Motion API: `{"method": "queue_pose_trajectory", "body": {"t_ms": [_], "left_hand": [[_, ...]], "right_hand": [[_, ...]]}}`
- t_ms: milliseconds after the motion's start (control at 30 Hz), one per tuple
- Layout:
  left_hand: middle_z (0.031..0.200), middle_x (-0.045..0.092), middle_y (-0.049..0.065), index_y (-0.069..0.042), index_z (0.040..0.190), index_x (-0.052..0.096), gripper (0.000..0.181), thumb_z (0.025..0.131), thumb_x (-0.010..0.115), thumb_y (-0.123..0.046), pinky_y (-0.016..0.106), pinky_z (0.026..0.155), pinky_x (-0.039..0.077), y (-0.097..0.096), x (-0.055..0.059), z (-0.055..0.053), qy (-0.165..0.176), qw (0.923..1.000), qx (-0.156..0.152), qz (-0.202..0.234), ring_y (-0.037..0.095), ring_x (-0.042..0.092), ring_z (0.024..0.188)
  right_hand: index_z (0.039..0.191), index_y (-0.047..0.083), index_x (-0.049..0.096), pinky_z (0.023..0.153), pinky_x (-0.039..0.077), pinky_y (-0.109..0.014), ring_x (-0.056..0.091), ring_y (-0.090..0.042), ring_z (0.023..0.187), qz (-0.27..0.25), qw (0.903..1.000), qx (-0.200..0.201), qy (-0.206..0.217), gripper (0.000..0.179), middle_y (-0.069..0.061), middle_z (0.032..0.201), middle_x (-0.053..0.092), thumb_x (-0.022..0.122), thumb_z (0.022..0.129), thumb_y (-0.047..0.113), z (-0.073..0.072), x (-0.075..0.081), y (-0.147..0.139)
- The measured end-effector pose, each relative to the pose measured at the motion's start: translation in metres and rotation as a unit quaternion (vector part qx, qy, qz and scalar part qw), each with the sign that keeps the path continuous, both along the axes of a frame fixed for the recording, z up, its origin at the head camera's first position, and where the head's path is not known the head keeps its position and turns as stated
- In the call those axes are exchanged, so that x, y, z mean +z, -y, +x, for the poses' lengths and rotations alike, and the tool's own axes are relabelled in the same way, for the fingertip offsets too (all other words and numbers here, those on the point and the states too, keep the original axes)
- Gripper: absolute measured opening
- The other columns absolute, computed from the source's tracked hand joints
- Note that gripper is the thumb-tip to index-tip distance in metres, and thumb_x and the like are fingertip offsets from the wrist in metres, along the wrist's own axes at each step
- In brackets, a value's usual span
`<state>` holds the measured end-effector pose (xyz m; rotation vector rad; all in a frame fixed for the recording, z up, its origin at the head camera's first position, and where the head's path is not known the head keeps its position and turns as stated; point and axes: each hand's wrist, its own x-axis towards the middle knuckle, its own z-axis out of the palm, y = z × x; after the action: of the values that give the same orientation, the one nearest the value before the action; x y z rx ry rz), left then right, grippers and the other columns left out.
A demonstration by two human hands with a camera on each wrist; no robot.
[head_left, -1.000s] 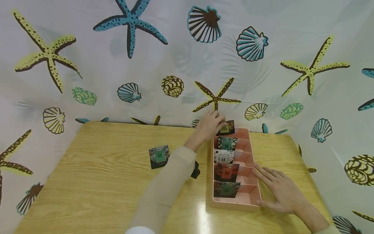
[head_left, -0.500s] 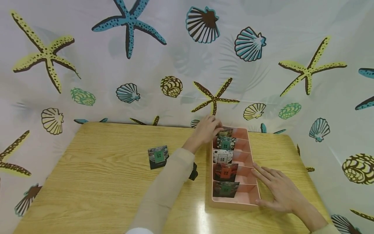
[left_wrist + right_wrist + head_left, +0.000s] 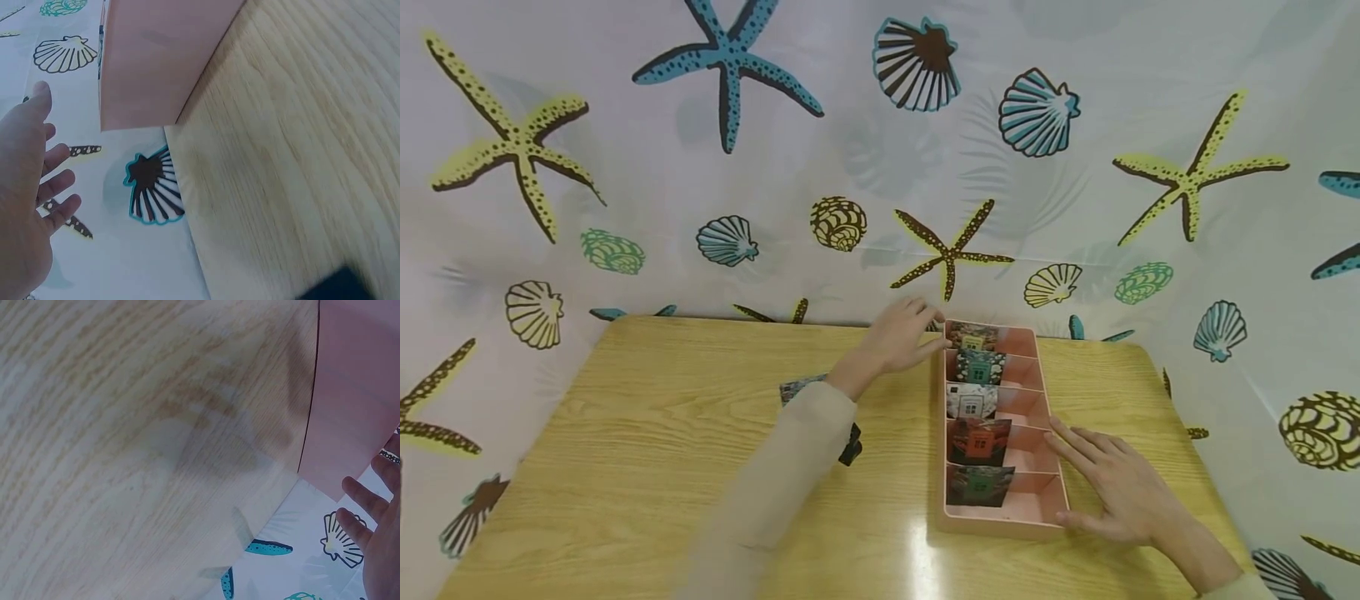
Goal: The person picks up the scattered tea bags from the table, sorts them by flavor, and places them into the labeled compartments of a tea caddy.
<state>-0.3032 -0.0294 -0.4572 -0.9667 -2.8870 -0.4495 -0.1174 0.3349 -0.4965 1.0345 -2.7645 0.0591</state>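
Note:
A pink divided box (image 3: 1003,527) stands on the table, with a flat printed sachet in each compartment. From back to front their labels are yellow (image 3: 973,340), teal (image 3: 979,367), white (image 3: 972,402), red (image 3: 979,443) and green (image 3: 981,486). My left hand (image 3: 891,337) is by the box's back left corner, holding nothing, fingers loosely extended. In the left wrist view, that hand (image 3: 25,194) appears beside the box's pink wall (image 3: 156,69). My right hand (image 3: 1120,492) lies with spread fingers against the box's right side.
Another sachet (image 3: 797,388) lies on the wooden table (image 3: 647,433), partly hidden behind the left sleeve. A black sachet (image 3: 852,450) shows from under the same forearm. Behind the table hangs a shell-and-starfish patterned cloth (image 3: 1075,217).
My left hand has let go of the yellow-labelled sachet, which has gone down into the back compartment. The hand then moved left, off the box. My right hand has kept its place.

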Motion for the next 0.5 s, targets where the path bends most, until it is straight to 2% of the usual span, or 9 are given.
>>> {"method": "queue_pose_trajectory", "body": {"t_ms": [167, 500], "left_hand": [[0.151, 0.058, 0.010, -0.013, 0.141, 0.061, 0.055, 0.105, 0.058, -0.054, 0.049, 0.124, 0.040, 0.021, 0.004, 0.008, 0.016, 0.9998, 0.006, -0.005, 0.032, 0.050, 0.146], [0.142, 0.062, 0.013, -0.014, 0.146, 0.058, 0.065, 0.102, 0.060, -0.061, 0.053, 0.119, 0.044, 0.061, 0.005, 0.029, 0.016, 0.9990, 0.007, -0.042, 0.034, 0.055, 0.138]], "right_hand": [[0.161, 0.016, 0.045, 0.103, 0.052, -0.058, 0.058, -0.033, 0.137, 0.002, 1.0000, 0.003, -0.001, 0.104, -0.009, 0.165, 0.049, 0.074, 0.079, 0.074, -0.001, -0.001, 0.000], [0.160, 0.016, 0.046, 0.103, 0.052, -0.060, 0.059, -0.033, 0.136, 0.001, 1.0000, 0.002, -0.002, 0.104, -0.009, 0.165, 0.049, 0.070, 0.080, 0.077, -0.002, -0.002, 0.000]]}}
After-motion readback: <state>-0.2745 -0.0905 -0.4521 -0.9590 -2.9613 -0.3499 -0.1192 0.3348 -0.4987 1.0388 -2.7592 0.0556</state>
